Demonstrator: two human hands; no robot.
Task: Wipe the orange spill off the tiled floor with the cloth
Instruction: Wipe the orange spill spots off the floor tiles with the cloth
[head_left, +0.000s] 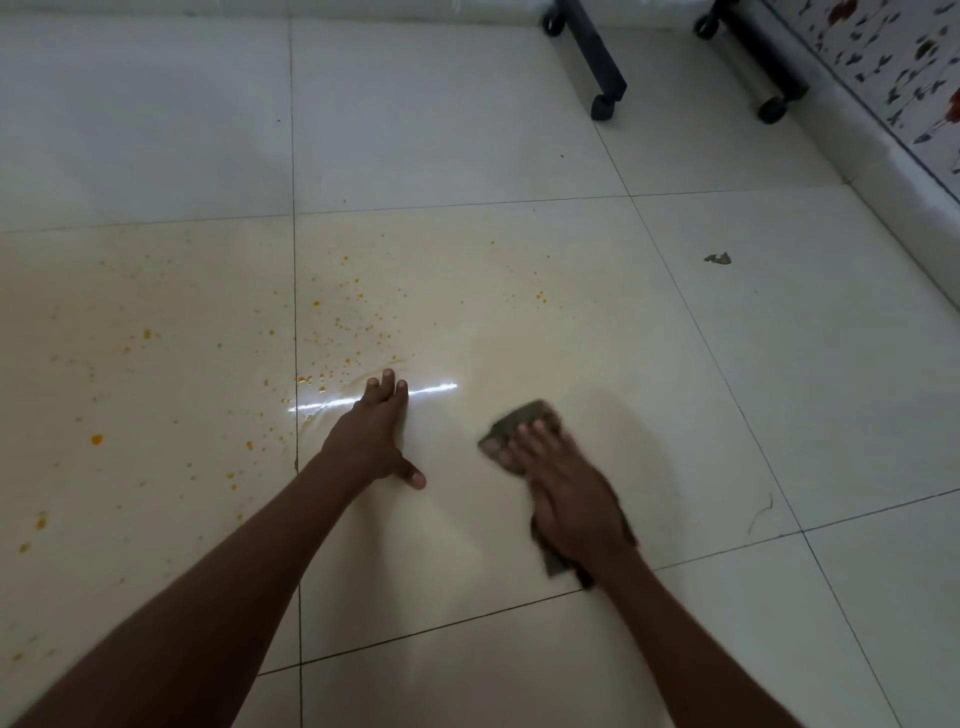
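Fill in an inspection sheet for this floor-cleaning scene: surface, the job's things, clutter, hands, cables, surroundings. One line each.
Surface: pale tiled floor with dark grout lines, a wet sheen near the hands.
Job's things: orange spill spattered in drops, mostly left of centre; dark cloth flat on the floor.
Clutter: small dark scrap on the right; a thin strand nearer.
Hands: left hand flat on the tile, empty; right hand pressed on the cloth, blurred.
Cables: nothing seen.
Surroundings: black wheeled furniture legs at the top; floral-patterned panel on the right.
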